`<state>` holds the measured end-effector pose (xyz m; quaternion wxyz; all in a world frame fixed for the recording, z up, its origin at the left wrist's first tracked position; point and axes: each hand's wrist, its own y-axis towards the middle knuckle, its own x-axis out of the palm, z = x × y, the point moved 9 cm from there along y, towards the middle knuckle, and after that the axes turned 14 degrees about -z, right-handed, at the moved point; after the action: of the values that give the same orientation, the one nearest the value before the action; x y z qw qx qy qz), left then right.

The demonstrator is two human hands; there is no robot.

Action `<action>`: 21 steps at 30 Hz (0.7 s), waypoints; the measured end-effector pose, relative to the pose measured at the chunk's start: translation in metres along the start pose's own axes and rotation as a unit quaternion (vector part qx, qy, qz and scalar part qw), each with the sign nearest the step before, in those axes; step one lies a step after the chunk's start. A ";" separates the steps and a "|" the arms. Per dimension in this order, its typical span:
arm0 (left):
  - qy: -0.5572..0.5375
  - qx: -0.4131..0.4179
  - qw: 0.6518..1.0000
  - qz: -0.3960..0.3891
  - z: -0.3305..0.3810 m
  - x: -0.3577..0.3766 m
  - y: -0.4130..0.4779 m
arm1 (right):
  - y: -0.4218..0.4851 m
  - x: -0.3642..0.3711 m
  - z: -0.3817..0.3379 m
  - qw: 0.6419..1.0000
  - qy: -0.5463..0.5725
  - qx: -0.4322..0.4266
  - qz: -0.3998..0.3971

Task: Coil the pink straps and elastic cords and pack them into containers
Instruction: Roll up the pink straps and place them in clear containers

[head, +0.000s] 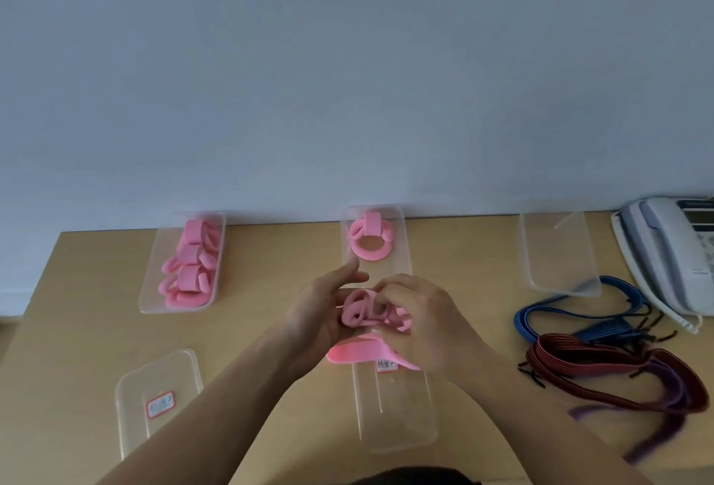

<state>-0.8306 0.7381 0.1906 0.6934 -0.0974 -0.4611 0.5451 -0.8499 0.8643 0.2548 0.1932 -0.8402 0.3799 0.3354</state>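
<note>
Two bare forearms reach up from the bottom edge and meet over the middle of the wooden table (pixel 77 330). Beneath them lies the near-middle container (pixel 398 419), clear plastic with a small white label (pixel 387 364) at its far end. To its left sits the near-left container (pixel 131 422), also clear, with a red-bordered label (pixel 160 403). Whether these two are tubs or lids I cannot tell.

Along the wall stand three more clear containers. The far-left container (pixel 152 279) holds several coiled pink straps (pixel 189 272), packed one against another. The far-middle container (pixel 403 245) holds one coiled strap (pixel 371 243) at its far end, a ring bound by a flat wrap. The far-right container (pixel 556 252) lies beside a pale telephone (pixel 664 252).

The left hand (pixel 328 310) curls round a half-wound pink strap (pixel 361 310) from the left, with its forefinger stretched out toward the far-middle container. The right hand (pixel 421 318) pinches the same bundle from the right, fingers bent tightly over it. The strap is held above the table, between the far-middle and near-middle containers. Its loose end (pixel 359 352) hangs down across the far end of the near-middle container.

On the right of the table lie blue cords (pixel 579 314), with red cords (pixel 602 364) and purple cords (pixel 674 392) nearer the camera, uncoiled.
</note>
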 end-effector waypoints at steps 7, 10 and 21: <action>0.342 0.087 0.911 0.212 0.047 -0.034 0.028 | 0.046 -0.021 0.043 0.998 -0.042 0.024 0.031; 0.451 0.084 0.857 0.236 0.049 -0.038 0.037 | 0.073 -0.005 0.057 0.991 -0.126 0.042 -0.027; 0.515 0.145 0.816 0.218 0.038 -0.033 0.030 | 0.075 0.012 0.062 0.978 -0.201 0.054 -0.033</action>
<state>-0.8789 0.7080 0.1751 0.6985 -0.3604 0.0812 0.6129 -0.9279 0.8461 0.1981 0.3213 -0.7559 0.3230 0.4702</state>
